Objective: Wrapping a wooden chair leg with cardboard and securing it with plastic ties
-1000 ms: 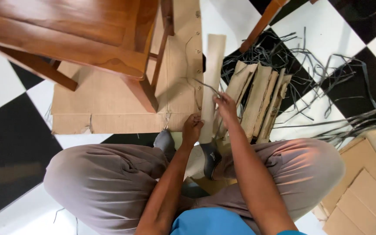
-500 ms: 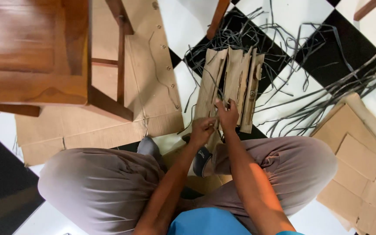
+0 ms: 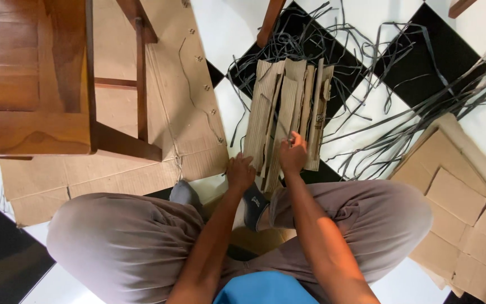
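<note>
A bundle of long folded cardboard strips [image 3: 288, 107] lies on the checkered floor in front of my crossed legs. My left hand [image 3: 239, 173] rests on the near left end of the bundle, fingers curled over the strips. My right hand [image 3: 293, 152] pinches a thin dark strap [image 3: 281, 125] that runs up over the middle of the bundle. My grey socked feet [image 3: 252, 204] sit just under the bundle's near end.
A wooden stool [image 3: 40, 84] stands at the left on a flat cardboard sheet [image 3: 158, 112]. A tangle of dark plastic straps [image 3: 400, 90] spreads over the floor at the back and right. More cardboard pieces [image 3: 462, 208] lie at the right.
The single strip that stood apart a second ago now lies with the bundle. My left hand has dropped to the bundle's near end, and my right hand stays pinched on the strap.
</note>
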